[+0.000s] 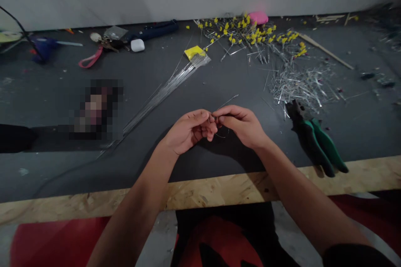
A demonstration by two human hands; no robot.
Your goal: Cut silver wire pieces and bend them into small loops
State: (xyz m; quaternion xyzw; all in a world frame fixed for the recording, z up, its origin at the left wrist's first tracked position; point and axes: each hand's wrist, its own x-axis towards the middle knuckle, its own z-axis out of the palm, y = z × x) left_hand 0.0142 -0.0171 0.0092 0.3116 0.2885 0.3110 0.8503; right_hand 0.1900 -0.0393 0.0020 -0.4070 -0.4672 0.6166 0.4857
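My left hand (188, 131) and my right hand (242, 124) meet fingertip to fingertip above the dark table mat (200, 79). Both pinch one thin piece of silver wire (226, 102), which sticks out up and to the right from between the fingers. A curved end of it shows below my thumbs. A bundle of long straight wires (163, 91) with a yellow tag (194, 52) lies just beyond my left hand, running diagonally.
Green-handled pliers (316, 142) lie right of my right hand near the wooden table edge (200, 194). Behind them sits a heap of short cut wires (297, 83) and wires with yellow beads (250, 31). Keys, a white case (137, 45) and a blue tool (44, 48) lie at the back left.
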